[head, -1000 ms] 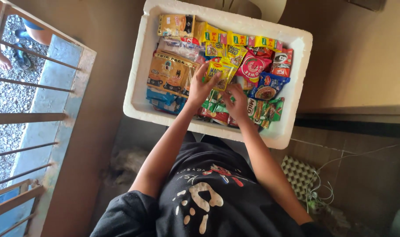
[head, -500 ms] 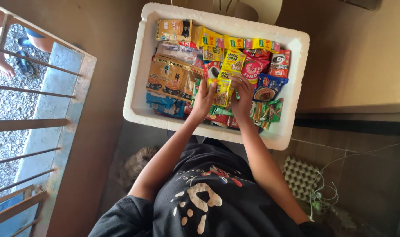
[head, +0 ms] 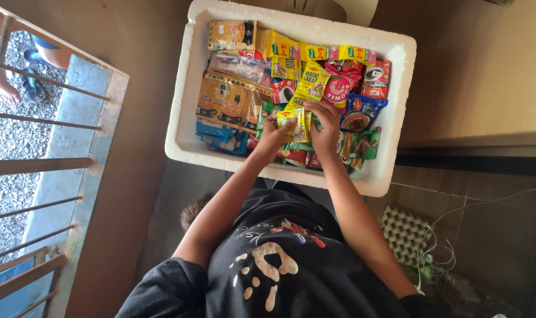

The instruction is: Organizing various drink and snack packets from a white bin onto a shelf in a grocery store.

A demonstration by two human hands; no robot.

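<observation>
Both hands met over a small yellow sachet point(head: 295, 125): the left hand point(head: 272, 134) kept a pinching grip on its left edge, and the right hand point(head: 325, 126) closed its grip on the right edge, holding it just above the packets. Beneath lay a white foam box point(head: 182, 126), thick-walled and rectangular, packed with glossy packets. Green packets point(head: 359, 144) sat nearest, a brown twin pack point(head: 224, 100) at left, a blue packet point(head: 359, 112) at right, and yellow sachets point(head: 333, 53) lined the far wall.
</observation>
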